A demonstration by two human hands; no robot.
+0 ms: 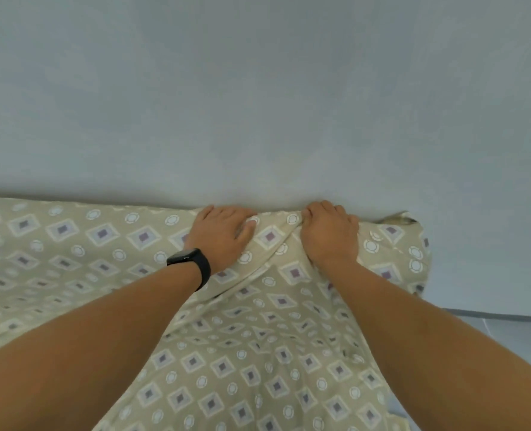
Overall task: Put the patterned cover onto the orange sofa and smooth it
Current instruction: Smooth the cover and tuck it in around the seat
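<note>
The patterned cover lies draped over the sofa, hiding its orange, with both hands at the top back edge against the wall. The left hand presses flat; the right hand curls into a fold. The cloth looks light, soft and easily wrinkled, so it is best gripped along its edge.

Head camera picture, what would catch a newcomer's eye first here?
First, the two bare forearms reaching in from the bottom corners, the left hand lying flat and the right hand with fingers curled over the top edge of the patterned cover. That beige cover with diamonds and circles fills the lower half, a fold running diagonally between the hands. A black smartwatch sits on the left wrist, below the plain grey wall.
</note>
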